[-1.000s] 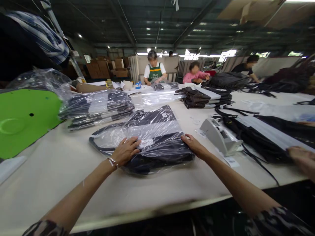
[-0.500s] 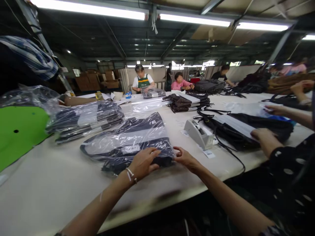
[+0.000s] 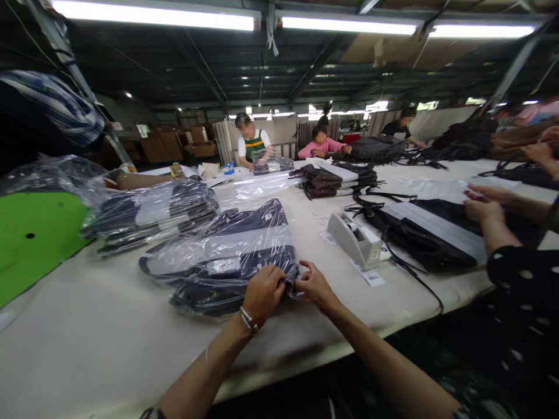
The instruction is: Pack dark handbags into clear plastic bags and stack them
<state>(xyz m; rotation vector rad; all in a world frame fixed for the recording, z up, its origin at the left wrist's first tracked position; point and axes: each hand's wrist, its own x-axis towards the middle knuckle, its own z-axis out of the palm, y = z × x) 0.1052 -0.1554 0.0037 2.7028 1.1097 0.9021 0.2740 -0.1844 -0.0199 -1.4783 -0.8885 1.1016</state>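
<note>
Change since 0.5 s ago: the left hand (image 3: 263, 294) has slid off the top of the plastic bag (image 3: 227, 262) to its near right corner, where it now meets the right hand (image 3: 315, 286). The bag itself has hardly shifted.
Head view, grip: both hands are pinched onto the bag's near right corner, fingertips touching each other across the film. The thumbs press from the front.
Head view, bag position: it lies flat on the table (image 3: 100, 337) close to the near edge and holds a folded dark fabric item. A stack of packed bags (image 3: 152, 212) sits behind it to the left.
Head view, surroundings: a tape dispenser (image 3: 356, 237) stands just right of the bag, with a barcode label (image 3: 371, 278) lying beside it. A co-worker's hands (image 3: 480, 208) rest on a black bag (image 3: 419, 233) further right. A green board (image 3: 35, 238) lies at far left.
Step in hand, judged: the loose film at the bag's mouth is being folded or gathered at that corner.
Next move, judged: 1 hand must keep the fold pinned flat while the other is freed for the dispenser, or the film may spring open.
Hidden or unclear: the fold is covered by the fingers, so I cannot tell whether it is complete. The print on the label is too small to read, and the far end of the table is crowded and blurred.
</note>
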